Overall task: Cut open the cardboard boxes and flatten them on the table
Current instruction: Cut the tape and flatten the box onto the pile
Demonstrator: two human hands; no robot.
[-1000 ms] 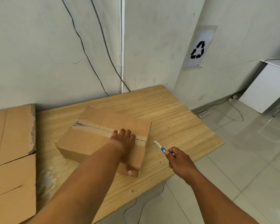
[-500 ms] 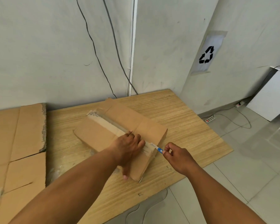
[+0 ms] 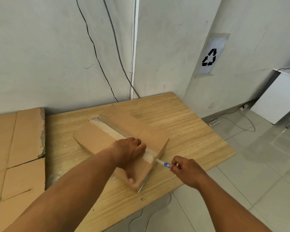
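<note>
- Head view: our left hand [image 3: 129, 151] reaches in from the lower left and bears down on top of the cardboard box [image 3: 141, 129]. Its fingers are bent over the tape strip [image 3: 110, 131] and its thumb is hooked down the box's near side.
- Our right hand [image 3: 186, 169] comes from the lower right, curled, and pinches the blue-and-white knife [image 3: 164, 164] by its rear end.
- The box lies on the table [image 3: 191, 114], under the left hand and just left of the right hand. Flattened cardboard [image 3: 15, 148] lies well apart at the left.
- The box's taped seam runs diagonally from far left to near right.
- The knife lies along the same line. Its blade points up-left and meets the box's near right edge where the tape ends.
</note>
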